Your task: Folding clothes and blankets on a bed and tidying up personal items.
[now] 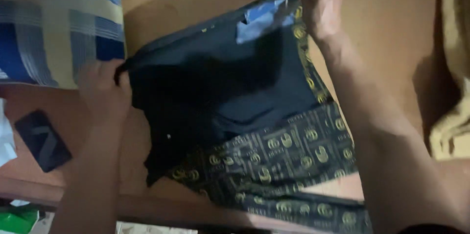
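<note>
Your left hand [104, 91] pinches one corner of the black fabric garment with a yellow printed pattern [230, 102], fingers clamped on its edge, and your right hand [319, 4] grips the opposite corner the same way, so the soft cloth hangs stretched between them above the smooth brown surface [382, 28]. Its inside is plain black with a pale blue label; the patterned part droops in folds below. A blue and beige plaid cloth [54, 23] lies blurred at upper left, a dark flat rectangular object [43, 140] beside your left forearm, and a yellowish fabric [453, 67] is cut off at the right edge
</note>
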